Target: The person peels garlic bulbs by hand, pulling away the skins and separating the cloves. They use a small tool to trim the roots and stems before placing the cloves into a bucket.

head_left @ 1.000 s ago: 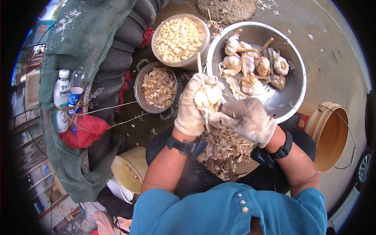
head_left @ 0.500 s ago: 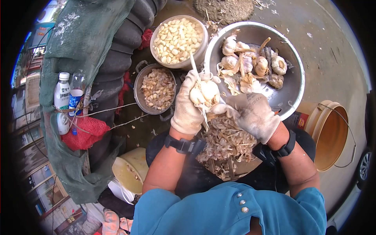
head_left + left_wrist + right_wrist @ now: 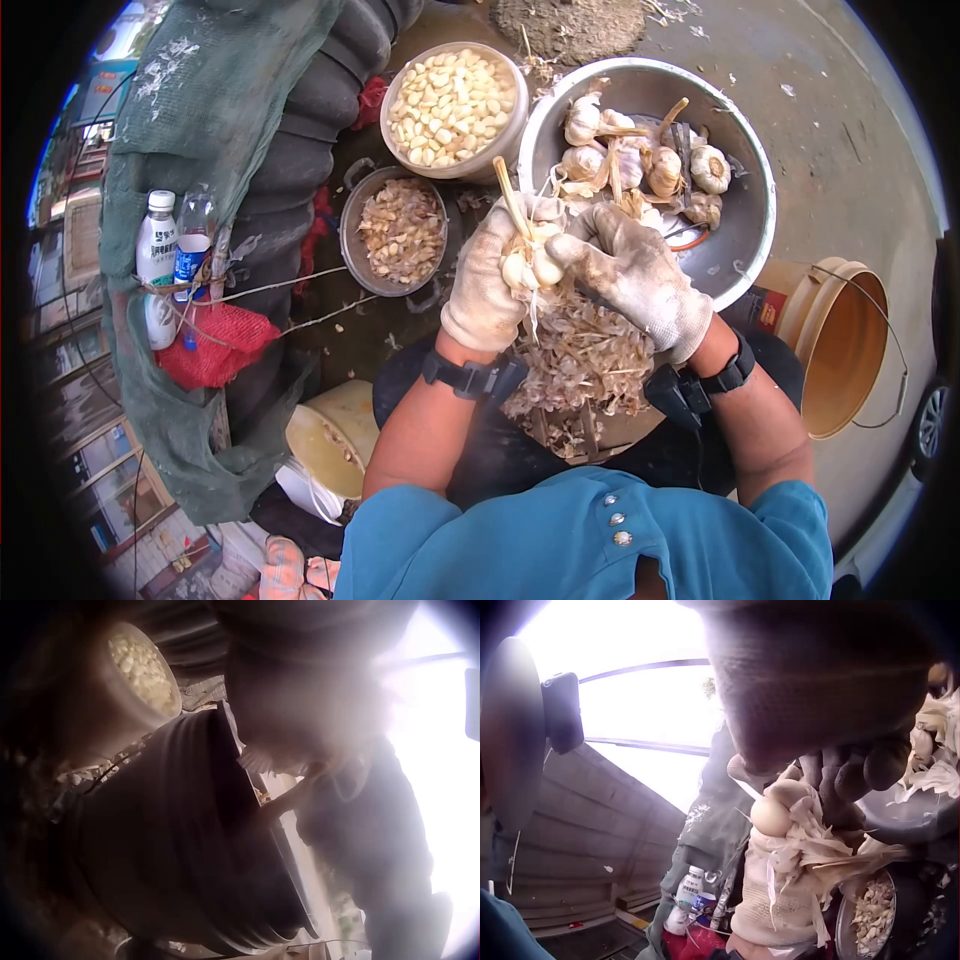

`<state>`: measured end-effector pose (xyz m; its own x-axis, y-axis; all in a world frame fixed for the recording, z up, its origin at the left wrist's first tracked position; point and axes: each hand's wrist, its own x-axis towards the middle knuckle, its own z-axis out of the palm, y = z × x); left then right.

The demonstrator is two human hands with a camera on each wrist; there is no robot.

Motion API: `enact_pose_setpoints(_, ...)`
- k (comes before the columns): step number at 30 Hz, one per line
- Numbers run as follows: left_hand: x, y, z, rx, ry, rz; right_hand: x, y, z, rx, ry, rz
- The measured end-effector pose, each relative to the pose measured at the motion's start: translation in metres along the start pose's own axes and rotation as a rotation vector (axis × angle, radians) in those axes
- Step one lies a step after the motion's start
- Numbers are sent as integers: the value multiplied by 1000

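A partly peeled garlic bulb (image 3: 530, 268), its stem pointing up, is gripped by my gloved left hand (image 3: 490, 280). My gloved right hand (image 3: 640, 280) pinches the bulb's right side, thumb against it and fingers curled. In the right wrist view a smooth pale clove (image 3: 771, 816) and loose papery skins (image 3: 825, 844) show at the left glove (image 3: 772, 900), below the right glove (image 3: 817, 697). A thin orange-edged item (image 3: 690, 241) shows beyond my right hand; whether it is held I cannot tell. The left wrist view is dim and hazy.
A metal basin (image 3: 752, 245) holds several whole bulbs. Peeled cloves fill a white tub (image 3: 510, 150); a smaller pot (image 3: 352, 250) holds unpeeled cloves. Skins (image 3: 585, 365) are heaped below my hands. Buckets (image 3: 855, 350) (image 3: 345, 415) stand either side, with bottles (image 3: 158, 245) at left.
My right hand has risen from beneath the bulb to its right side, its thumb now on the cloves. The bulb has tilted in my left hand, its stem shifting slightly right since the previous frame.
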<state>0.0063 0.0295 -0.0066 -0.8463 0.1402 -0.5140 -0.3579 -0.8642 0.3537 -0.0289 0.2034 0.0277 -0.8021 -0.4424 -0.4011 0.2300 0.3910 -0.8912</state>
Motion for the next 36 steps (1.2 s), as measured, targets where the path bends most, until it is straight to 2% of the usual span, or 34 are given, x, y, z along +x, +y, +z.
enact_pose_setpoints(2, -3, 3, -8, 215, -109, 12, 1, 5, 6, 59, -10, -24)
enact_pose_setpoints(3, -4, 2, -6, 215, -109, 10, 2, 5, 7, 114, -28, -26)
enact_pose_setpoints(5, -7, -2, -1, 423, -89, 190, 4, 9, 11, 132, -2, -58)
enact_pose_setpoints(8, -5, -4, -7, 579, -61, 239, 3, 7, 16, 106, 50, -118)
enact_pose_setpoints(9, -4, -5, -11, 578, -61, 237, 2, 6, 17, 61, 73, -147)
enact_pose_setpoints(11, -2, -6, -18, 274, -103, 129, 1, 7, 22, 68, 84, -149)
enact_pose_setpoints(16, -7, -9, -4, 384, 20, 237, 1, 7, 24, 133, 163, -213)
enact_pose_setpoints(18, -10, -3, 4, 209, -60, 110, -6, -5, 11, 404, -13, 156)
enact_pose_setpoints(19, -4, 0, -3, 190, -89, 95, -1, 14, 12, 444, -77, 79)
enact_pose_setpoints(20, -3, 0, -3, 189, -88, 95, -2, 18, 10, 445, -78, 79)
enact_pose_setpoints(22, -2, 0, 3, 161, 26, 161, -2, 16, 9, 661, -131, 78)
enact_pose_setpoints(23, -3, 2, 1, 165, -59, 123, -3, 11, 6, 681, -129, 142)
enact_pose_setpoints(26, 1, 2, 4, 184, -22, 215, -3, 10, 3, 803, -174, 204)
enact_pose_setpoints(27, -1, 4, 4, 184, -21, 215, -3, 9, 1, 767, -194, 210)
enact_pose_setpoints(29, -7, 10, 4, 160, -223, 79, 0, 20, 5, 850, -144, 209)
enact_pose_setpoints(31, -5, 9, -3, 208, -182, 121, 6, 31, 8, 961, -75, 173)
enact_pose_setpoints(33, -8, 5, 0, 397, -128, 245, 6, 30, 3, 946, -83, 190)
enact_pose_setpoints(34, -7, 6, -1, 397, -128, 245, 5, 28, 1, 932, -89, 215)
enact_pose_setpoints(35, -6, 6, -4, 367, -90, 196, 2, 27, 1, 780, -57, 59)
enact_pose_setpoints(36, -6, 7, -4, 337, -53, 145, -1, 25, 1, 780, -55, 62)
